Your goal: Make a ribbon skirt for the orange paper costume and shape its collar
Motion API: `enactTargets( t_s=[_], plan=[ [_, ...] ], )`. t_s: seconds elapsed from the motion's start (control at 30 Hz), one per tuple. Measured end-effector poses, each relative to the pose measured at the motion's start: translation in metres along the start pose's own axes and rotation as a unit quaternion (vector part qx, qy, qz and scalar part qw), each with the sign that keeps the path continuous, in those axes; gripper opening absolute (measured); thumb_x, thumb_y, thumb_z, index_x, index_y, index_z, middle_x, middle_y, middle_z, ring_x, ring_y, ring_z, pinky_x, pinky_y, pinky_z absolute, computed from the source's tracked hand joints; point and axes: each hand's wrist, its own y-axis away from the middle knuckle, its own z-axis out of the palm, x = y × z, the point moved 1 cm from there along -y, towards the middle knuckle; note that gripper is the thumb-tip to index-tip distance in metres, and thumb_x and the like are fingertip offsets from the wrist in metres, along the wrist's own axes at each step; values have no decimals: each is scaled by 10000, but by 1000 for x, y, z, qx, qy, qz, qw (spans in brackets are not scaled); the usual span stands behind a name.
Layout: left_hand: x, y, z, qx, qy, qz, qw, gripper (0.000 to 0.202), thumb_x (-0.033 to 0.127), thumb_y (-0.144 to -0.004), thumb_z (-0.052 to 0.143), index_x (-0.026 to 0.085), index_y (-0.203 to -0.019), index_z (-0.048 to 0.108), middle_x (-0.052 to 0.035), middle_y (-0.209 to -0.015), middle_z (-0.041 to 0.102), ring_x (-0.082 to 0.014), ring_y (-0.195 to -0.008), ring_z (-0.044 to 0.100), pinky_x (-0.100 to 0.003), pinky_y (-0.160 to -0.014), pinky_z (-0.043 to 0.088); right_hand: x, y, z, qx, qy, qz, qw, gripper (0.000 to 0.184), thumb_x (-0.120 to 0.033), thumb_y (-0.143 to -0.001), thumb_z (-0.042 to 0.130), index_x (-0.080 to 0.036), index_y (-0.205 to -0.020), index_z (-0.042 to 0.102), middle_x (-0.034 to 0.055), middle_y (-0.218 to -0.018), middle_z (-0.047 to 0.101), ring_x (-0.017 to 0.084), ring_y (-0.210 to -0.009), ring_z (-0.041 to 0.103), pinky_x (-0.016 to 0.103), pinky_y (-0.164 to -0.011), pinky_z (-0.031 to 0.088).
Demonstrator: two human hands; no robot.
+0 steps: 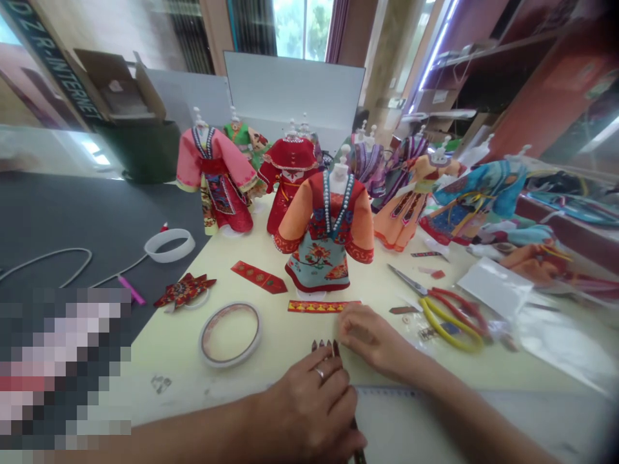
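Note:
My left hand (319, 403), with a ring on one finger, is closed over several narrow dark strips. Their pointed tips (326, 346) stick out past its knuckles, and a dark end shows below by the thumb. Just to the right, my right hand (365, 338) is curled with fingertips pinched close to those tips; what it grips, if anything, is hidden. Beyond it lies a red and yellow patterned ribbon (316, 307). A miniature robe (322, 238) with orange sleeves and a beaded collar stands on a white mannequin in front of both hands.
A tape roll (203, 348) lies left of my hands, by a red fabric flower (186, 290) and a red pointed strip (258, 276). Scissors (452, 319) with red and yellow handles lie right. More dressed mannequins (220, 187) stand behind. A ruler (387, 391) runs along the front.

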Motion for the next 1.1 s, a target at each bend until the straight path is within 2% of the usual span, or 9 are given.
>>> enactTargets(
  t_s=[0.2,0.43,1.1],
  plan=[
    [-4,2,5,38,-5,-11,999,357,392,-886,432,84,-836,607,-102,-712,649,-231,-817,635,-416,-875,480,-6,-1,-2,-17,37,-2,999,145,-129,-861,472,-180,-727,493,31,-833,547,173,-837,487,345,-814,380],
    [-5,4,11,39,4,-38,998,419,418,-909,361,92,-822,609,-96,-707,655,-234,-767,638,-437,-847,496,-3,-3,2,-46,99,-13,994,175,-149,-893,424,-167,-726,476,47,-833,529,186,-839,476,366,-795,368],
    [-5,0,3,16,18,-51,998,369,387,-899,417,79,-856,615,-92,-713,659,-226,-779,638,-416,-874,477,-8,-4,4,-44,112,-8,993,171,-112,-855,425,-161,-707,496,54,-803,526,185,-810,479,355,-770,385]
  ],
)
